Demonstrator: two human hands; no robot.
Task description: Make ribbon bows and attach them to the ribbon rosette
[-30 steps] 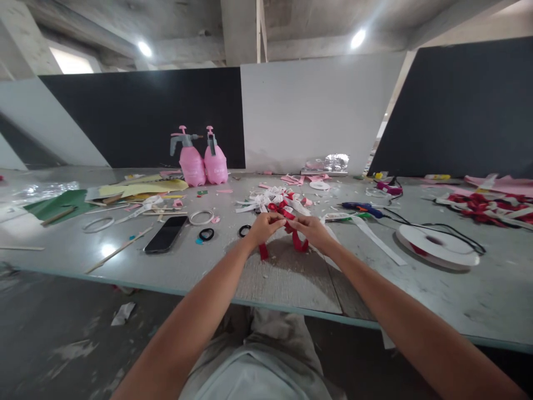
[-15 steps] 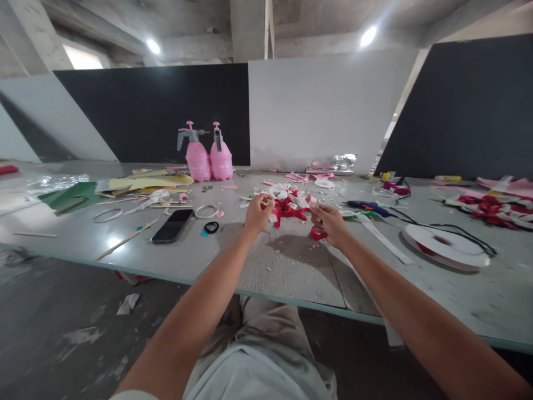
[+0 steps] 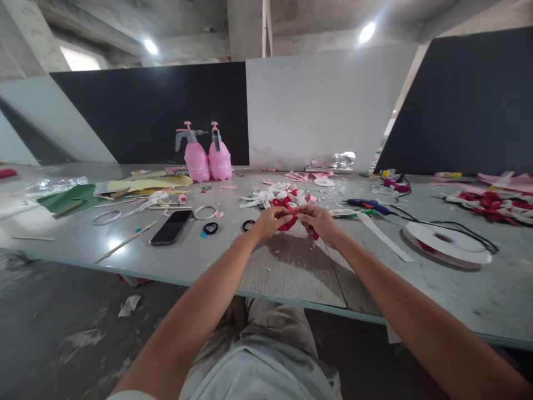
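My left hand (image 3: 270, 221) and my right hand (image 3: 318, 222) meet over the middle of the grey table (image 3: 270, 266), fingertips pinched together on a red ribbon (image 3: 287, 221). The ribbon bunches between the two hands, mostly hidden by the fingers. Just beyond them lies a heap of red and white ribbon bows (image 3: 280, 196). A small black ring (image 3: 249, 225) sits on the table left of my left hand.
Left: a black phone (image 3: 171, 226), another black ring (image 3: 210, 228), a white ring (image 3: 205, 211), sticks and coloured paper sheets (image 3: 75, 195). Two pink spray bottles (image 3: 207, 160) stand at the back. Right: a blue glue gun (image 3: 366, 205), a white ribbon spool (image 3: 446, 243), more bows (image 3: 491, 203).
Half a second ago my hands were apart, the left up by the bow heap. Now both have come back together over the table, pinching the red ribbon between them.
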